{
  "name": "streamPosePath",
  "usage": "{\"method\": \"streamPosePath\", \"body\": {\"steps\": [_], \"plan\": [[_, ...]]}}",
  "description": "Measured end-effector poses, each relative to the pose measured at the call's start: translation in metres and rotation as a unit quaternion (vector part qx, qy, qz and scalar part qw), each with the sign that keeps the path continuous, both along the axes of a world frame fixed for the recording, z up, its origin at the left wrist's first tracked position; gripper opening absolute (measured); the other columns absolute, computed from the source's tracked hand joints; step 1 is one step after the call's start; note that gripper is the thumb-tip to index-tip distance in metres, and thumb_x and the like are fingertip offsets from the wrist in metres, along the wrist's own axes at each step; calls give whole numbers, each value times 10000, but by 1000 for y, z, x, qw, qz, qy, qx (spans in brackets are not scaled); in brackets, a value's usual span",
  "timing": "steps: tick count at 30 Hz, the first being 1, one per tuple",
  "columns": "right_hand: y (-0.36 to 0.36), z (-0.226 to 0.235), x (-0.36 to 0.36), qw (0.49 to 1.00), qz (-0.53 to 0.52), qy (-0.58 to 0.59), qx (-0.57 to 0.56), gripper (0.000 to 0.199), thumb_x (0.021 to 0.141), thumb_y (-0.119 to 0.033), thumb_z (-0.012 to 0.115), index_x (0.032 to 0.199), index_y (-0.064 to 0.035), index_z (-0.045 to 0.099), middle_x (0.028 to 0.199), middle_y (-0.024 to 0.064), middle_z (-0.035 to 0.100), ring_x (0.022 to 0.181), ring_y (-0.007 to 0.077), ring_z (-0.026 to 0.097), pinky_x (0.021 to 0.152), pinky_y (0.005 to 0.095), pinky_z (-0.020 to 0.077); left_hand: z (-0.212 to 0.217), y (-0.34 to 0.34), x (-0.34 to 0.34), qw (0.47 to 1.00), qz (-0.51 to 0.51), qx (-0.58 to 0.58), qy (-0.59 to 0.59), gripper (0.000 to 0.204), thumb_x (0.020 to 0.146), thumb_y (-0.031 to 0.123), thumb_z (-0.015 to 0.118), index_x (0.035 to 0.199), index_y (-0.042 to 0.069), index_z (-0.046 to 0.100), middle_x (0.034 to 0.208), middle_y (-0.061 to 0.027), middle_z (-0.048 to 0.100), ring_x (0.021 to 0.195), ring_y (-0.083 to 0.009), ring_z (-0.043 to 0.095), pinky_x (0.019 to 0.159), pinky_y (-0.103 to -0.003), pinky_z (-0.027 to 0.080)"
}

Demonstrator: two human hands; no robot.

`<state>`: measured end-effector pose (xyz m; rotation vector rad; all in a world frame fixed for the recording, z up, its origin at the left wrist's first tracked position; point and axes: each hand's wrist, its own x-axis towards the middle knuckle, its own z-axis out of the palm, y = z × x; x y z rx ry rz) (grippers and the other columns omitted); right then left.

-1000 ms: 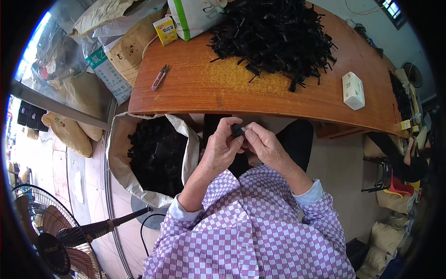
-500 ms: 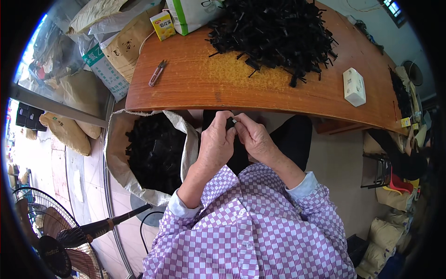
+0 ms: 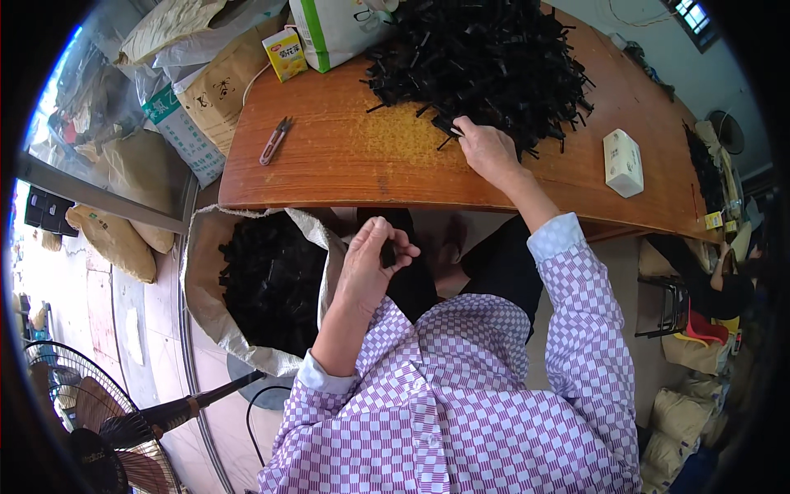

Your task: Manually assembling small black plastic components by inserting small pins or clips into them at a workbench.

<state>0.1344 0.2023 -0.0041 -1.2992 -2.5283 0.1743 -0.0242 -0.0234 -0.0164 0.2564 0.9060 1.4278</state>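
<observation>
On the table lies a large heap of black plastic parts (image 3: 494,66) with thin stems sticking out. My right hand (image 3: 491,154) reaches over the table to the heap's near edge, its fingers drawn together among the parts; what they grip is hidden. My left hand (image 3: 368,262) is held above my lap, beside the sack, with fingers curled in. A small dark piece (image 3: 387,253) shows between its thumb and fingers, hard to separate from the black trousers behind. Left of my lap an open white woven sack (image 3: 200,300) holds many short black parts (image 3: 271,284).
Thread snips (image 3: 276,142) lie on the table's left part. A white box (image 3: 623,163) stands on the right, a yellow carton (image 3: 285,55) and a white-green bag (image 3: 341,33) at the back left. A fan (image 3: 99,428) is at lower left. Another person (image 3: 724,288) sits far right.
My hands were together over my lap around a small black piece. The right hand has moved away, up to the heap; the left has stayed near my lap, slightly lower.
</observation>
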Motion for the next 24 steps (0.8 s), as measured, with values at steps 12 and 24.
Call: {"method": "streamPosePath", "body": {"steps": [12,24], "plan": [[-35,7,-19,890,106,329,-297,101,918,-114,566,987,-43,585,710,-27,552,629,61,493,602,225,441,18,32,8,977,26,72,201,544,881,73,576,1358,21,320,1003,-84,538,688,-107,524,545,-201,392],[-147,-5,1,779,140,423,-442,91,951,-84,515,959,-21,581,760,-18,549,676,55,493,620,210,430,8,14,17,957,1,125,261,519,844,46,617,1307,12,384,912,-82,589,684,-109,595,455,-168,376]]}}
